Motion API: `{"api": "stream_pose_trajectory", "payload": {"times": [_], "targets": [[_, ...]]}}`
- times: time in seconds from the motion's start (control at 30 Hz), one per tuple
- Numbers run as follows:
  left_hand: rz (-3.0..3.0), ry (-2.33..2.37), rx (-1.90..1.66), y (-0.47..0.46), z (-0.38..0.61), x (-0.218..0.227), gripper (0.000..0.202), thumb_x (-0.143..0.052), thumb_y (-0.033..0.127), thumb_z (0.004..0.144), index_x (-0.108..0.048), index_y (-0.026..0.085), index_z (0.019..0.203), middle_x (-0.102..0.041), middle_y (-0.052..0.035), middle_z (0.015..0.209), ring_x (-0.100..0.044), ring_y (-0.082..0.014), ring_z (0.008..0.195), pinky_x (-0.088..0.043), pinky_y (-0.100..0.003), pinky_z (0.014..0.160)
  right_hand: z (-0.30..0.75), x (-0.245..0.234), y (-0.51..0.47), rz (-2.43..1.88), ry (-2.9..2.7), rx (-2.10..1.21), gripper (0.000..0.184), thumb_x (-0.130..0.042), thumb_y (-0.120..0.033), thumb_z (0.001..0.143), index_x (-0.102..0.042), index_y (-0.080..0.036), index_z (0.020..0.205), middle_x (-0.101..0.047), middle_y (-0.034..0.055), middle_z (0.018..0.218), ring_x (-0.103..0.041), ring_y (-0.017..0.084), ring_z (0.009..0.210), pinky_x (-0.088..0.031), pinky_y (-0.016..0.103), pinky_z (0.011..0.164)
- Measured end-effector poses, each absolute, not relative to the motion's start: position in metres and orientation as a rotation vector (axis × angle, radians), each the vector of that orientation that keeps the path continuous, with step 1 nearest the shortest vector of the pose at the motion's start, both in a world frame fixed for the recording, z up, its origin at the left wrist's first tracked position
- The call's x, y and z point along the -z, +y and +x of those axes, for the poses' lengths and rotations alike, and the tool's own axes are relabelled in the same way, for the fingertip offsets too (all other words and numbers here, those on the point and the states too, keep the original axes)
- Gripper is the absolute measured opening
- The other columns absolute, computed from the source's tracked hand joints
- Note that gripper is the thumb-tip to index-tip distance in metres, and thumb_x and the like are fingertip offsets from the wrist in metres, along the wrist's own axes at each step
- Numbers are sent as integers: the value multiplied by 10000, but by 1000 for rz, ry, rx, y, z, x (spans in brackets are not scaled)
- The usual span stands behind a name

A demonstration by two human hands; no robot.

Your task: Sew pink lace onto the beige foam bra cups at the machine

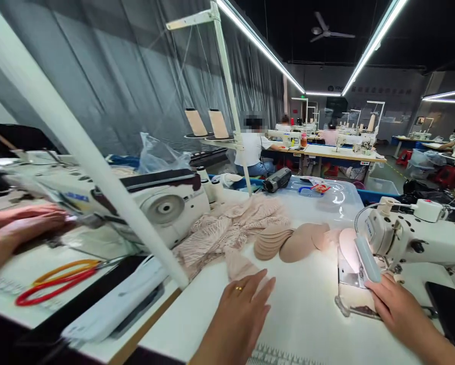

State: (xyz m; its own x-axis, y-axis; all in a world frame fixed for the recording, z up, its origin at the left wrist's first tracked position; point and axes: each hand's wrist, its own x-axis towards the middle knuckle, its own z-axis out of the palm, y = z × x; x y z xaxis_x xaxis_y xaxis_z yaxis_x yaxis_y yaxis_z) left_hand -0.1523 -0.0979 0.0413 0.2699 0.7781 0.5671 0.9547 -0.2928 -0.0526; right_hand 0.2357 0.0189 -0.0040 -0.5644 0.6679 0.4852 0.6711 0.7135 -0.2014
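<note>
From head height, the white table (299, 309) is viewed forward and down; the left hand (235, 314) and right hand (400, 309) are seen close up near the lower edge, while the far wall (387, 77) is taken in well beyond.

A white table (303, 309) bears lace fabric (231, 228), beige oval pieces (299, 245) and a sewing machine (427, 230).

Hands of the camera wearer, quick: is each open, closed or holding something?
Left hand: open, nothing visible in it, over the white tabletop.
Right hand: beside the lamplit sewing machine; whether it holds anything cannot be told.
</note>
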Motion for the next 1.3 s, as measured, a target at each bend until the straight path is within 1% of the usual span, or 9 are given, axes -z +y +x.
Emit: {"api": "stream_pose_trajectory", "payload": {"times": [0.2, 0.33, 0.43, 0.57, 0.73, 0.93, 1.0, 1.17, 1.3], "targets": [[-2329, -1848, 568, -92, -156, -36, 314, -407, 101, 985, -656, 200, 823, -703, -93, 875, -649, -305, 776, -514, -464, 717, 210, -24, -3, -917, -2482, -112, 233, -461, -133, 1005, -652, -263, 979, -634, 57, 827, -599, 244, 758, -480, 352, 640], [-2643, -1735, 908, -96, -128, -47, 246, -419, 196, 1033, -606, 226, 876, -699, -41, 832, -671, -231, 742, -538, -346, 669, 180, -47, -36, -885, -2464, -381, 254, -473, -138, 1023, -645, -247, 1175, -667, 82, 992, -630, 237, 890, -528, 356, 748], [-2597, -1702, 1222, -98, -138, -63, 203, -417, 242, 1053, -619, 246, 1039, -745, -34, 979, -716, -199, 893, -574, -292, 796, 159, -58, -56, -834, -2473, -581, 344, -601, -185, 991, -595, -250, 1328, -674, 100, 1172, -634, 258, 1042, -549, 395, 884], [-2364, -1750, 1079, -84, -191, -70, 335, -530, 297, 976, -644, 264, 1290, -709, -76, 1316, -665, -280, 1206, -535, -417, 1021, 144, -59, -67, -758, -2488, -606, 294, -570, -206, 1018, -608, -235, 1309, -681, 107, 1172, -626, 261, 1018, -546, 421, 889], [-2597, -1806, 672, -68, -212, -66, 305, -498, 296, 980, -739, 219, 811, -757, -74, 942, -678, -258, 869, -516, -388, 792, 137, -46, -64, -834, -2377, -752, 297, -556, -182, 1015, -625, -235, 1299, -663, 107, 1185, -632, 253, 1077, -551, 428, 945], [-2837, -1520, 867, -66, -162, -105, 358, -426, 296, 1055, -620, 199, 769, -674, -37, 877, -607, -192, 827, -464, -312, 781, 115, -55, -63, -836, -2159, -722, 541, -720, -315, 945, -535, -265, 1451, -556, 131, 1452, -498, 299, 1365, -427, 509, 1163], [-2961, -1390, 927, -66, -147, -118, 336, -423, 275, 1057, -611, 199, 789, -657, -27, 882, -602, -172, 817, -463, -288, 776, 107, -63, -63, -819, -2098, -776, 522, -728, -332, 938, -560, -249, 1425, -618, 120, 1374, -550, 283, 1292, -452, 484, 1127], [-3078, -1360, 1055, -62, -126, -125, 367, -420, 337, 1060, -585, 204, 762, -629, -13, 844, -593, -166, 785, -467, -270, 739, 106, -75, -62, -921, -1914, -1075, 114, -656, -294, 966, -686, -220, 1047, -698, 27, 959, -653, 191, 900, -538, 291, 773], [-2850, -1663, 1377, -57, -127, -114, 437, -428, 497, 1047, -530, 213, 731, -555, 4, 748, -545, -178, 718, -458, -278, 664, 129, -64, -57, -903, -2055, -656, 122, -549, -195, 1001, -661, -214, 1045, -677, 36, 904, -609, 182, 820, -481, 286, 725]]}}
